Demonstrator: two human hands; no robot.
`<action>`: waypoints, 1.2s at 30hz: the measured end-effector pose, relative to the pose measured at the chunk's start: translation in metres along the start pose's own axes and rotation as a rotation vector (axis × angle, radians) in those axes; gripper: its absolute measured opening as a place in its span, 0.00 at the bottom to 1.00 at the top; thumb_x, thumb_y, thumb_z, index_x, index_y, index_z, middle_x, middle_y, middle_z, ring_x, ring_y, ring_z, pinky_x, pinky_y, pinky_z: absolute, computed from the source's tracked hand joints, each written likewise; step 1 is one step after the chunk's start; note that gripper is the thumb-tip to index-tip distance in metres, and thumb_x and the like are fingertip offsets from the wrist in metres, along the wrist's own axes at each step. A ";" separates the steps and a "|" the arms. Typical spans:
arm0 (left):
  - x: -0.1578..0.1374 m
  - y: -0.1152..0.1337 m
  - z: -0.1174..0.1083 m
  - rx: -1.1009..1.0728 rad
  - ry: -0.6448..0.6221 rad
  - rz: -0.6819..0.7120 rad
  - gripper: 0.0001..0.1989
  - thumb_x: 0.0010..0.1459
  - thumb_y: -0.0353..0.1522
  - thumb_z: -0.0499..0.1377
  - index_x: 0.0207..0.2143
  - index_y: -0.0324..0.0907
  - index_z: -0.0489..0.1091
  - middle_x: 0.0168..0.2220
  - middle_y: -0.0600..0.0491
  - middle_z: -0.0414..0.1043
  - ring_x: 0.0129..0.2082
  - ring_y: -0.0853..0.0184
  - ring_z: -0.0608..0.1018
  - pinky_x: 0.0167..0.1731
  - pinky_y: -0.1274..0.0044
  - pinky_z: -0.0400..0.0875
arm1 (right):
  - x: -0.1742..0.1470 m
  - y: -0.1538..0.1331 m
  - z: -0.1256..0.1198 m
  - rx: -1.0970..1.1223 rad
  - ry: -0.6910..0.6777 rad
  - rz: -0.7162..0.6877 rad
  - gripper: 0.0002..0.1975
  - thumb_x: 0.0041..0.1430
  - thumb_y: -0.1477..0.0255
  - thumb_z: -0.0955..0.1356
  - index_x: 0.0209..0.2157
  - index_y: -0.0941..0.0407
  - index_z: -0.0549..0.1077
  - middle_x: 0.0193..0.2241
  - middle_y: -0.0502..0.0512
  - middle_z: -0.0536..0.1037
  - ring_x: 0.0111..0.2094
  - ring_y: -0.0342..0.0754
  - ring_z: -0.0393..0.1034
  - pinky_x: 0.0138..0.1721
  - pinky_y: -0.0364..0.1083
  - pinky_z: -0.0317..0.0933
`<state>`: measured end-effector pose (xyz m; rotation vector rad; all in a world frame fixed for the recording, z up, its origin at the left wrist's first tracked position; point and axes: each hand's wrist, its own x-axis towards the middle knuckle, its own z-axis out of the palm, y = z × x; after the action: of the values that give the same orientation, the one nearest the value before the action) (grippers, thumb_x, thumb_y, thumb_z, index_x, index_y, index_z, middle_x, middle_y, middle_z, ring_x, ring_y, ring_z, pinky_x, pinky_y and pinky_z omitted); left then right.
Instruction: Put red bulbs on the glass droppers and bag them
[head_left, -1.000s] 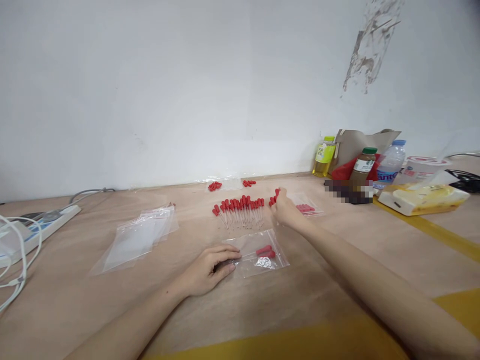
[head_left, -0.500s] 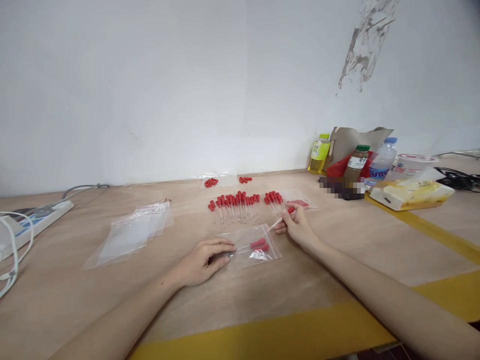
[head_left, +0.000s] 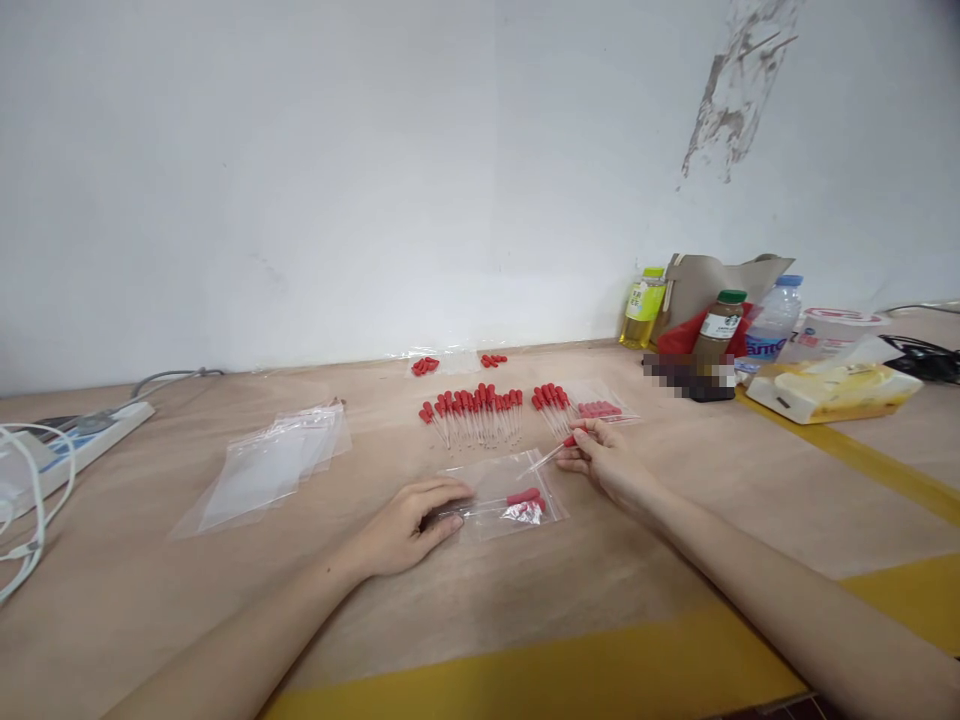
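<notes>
My right hand (head_left: pixel 606 468) pinches a dropper by its red rubber bulb (head_left: pixel 576 438). Its thin clear tube slants down to the left, the tip over the right-hand end of a clear zip bag (head_left: pixel 491 515). Inside that bag lie droppers with red bulbs (head_left: pixel 523 496), their tubes toward the left. My left hand (head_left: pixel 415 522) grips the bag's left end between thumb and fingers. Behind the bag a wide row of red-bulbed droppers (head_left: pixel 480 402) lies on the table, with a smaller group of droppers (head_left: pixel 551 398) to its right.
Flat clear bags (head_left: pixel 262 470) lie at left, near a white power strip (head_left: pixel 97 440) with cables. A bag with red bulbs (head_left: pixel 598 410) is beyond my right hand; loose red bulbs (head_left: pixel 425 367) lie by the wall. Bottles (head_left: pixel 722 325) and a tissue pack (head_left: pixel 832 390) stand at right.
My right hand has moved slightly down with the dropper, whose tube now reaches over the bag's right-hand end. My left hand stays at the bag's left end.
</notes>
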<state>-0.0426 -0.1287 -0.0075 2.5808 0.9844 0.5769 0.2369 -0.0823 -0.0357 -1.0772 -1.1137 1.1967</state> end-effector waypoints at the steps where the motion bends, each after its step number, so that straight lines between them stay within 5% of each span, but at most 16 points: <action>1: 0.000 0.000 0.000 0.007 0.007 0.000 0.17 0.57 0.32 0.50 0.50 0.46 0.62 0.48 0.52 0.66 0.49 0.64 0.66 0.49 0.69 0.61 | 0.001 -0.001 -0.002 -0.051 0.002 0.005 0.08 0.51 0.66 0.63 0.31 0.55 0.60 0.23 0.48 0.68 0.23 0.40 0.68 0.27 0.43 0.66; 7: -0.002 0.002 0.001 0.022 0.037 0.010 0.18 0.57 0.32 0.50 0.51 0.47 0.60 0.53 0.51 0.60 0.51 0.64 0.64 0.50 0.71 0.61 | -0.001 -0.010 -0.012 -0.495 -0.300 -0.144 0.14 0.44 0.62 0.68 0.29 0.58 0.71 0.22 0.49 0.71 0.23 0.41 0.64 0.25 0.41 0.59; 15: -0.002 0.000 0.001 0.029 0.021 -0.022 0.18 0.57 0.34 0.51 0.51 0.46 0.60 0.52 0.51 0.61 0.51 0.64 0.65 0.48 0.71 0.62 | -0.010 -0.002 0.002 -0.514 -0.312 -0.270 0.11 0.42 0.69 0.69 0.26 0.58 0.63 0.19 0.45 0.65 0.20 0.38 0.58 0.21 0.38 0.52; 21: -0.001 0.000 0.001 0.029 0.025 -0.009 0.17 0.57 0.34 0.51 0.50 0.45 0.61 0.48 0.51 0.65 0.49 0.64 0.67 0.48 0.71 0.62 | -0.019 -0.002 0.012 -0.441 -0.464 -0.287 0.05 0.51 0.73 0.61 0.31 0.55 0.57 0.28 0.49 0.71 0.31 0.42 0.67 0.32 0.41 0.59; 28: 0.000 0.002 0.001 -0.005 0.027 -0.011 0.14 0.56 0.33 0.51 0.46 0.44 0.64 0.48 0.50 0.64 0.47 0.64 0.68 0.46 0.71 0.63 | 0.003 -0.008 -0.004 -0.836 -0.022 -0.376 0.05 0.46 0.72 0.64 0.28 0.58 0.66 0.24 0.51 0.71 0.25 0.42 0.64 0.26 0.40 0.56; 36: 0.000 0.005 -0.001 -0.032 0.028 -0.037 0.09 0.56 0.33 0.51 0.40 0.43 0.63 0.46 0.50 0.65 0.43 0.64 0.69 0.42 0.73 0.65 | 0.054 -0.025 0.001 -1.277 0.204 -0.184 0.09 0.46 0.67 0.63 0.24 0.56 0.73 0.27 0.55 0.75 0.31 0.48 0.68 0.28 0.42 0.56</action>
<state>-0.0405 -0.1320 -0.0047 2.5280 1.0212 0.6152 0.2415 -0.0297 -0.0077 -1.9012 -1.7946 0.0850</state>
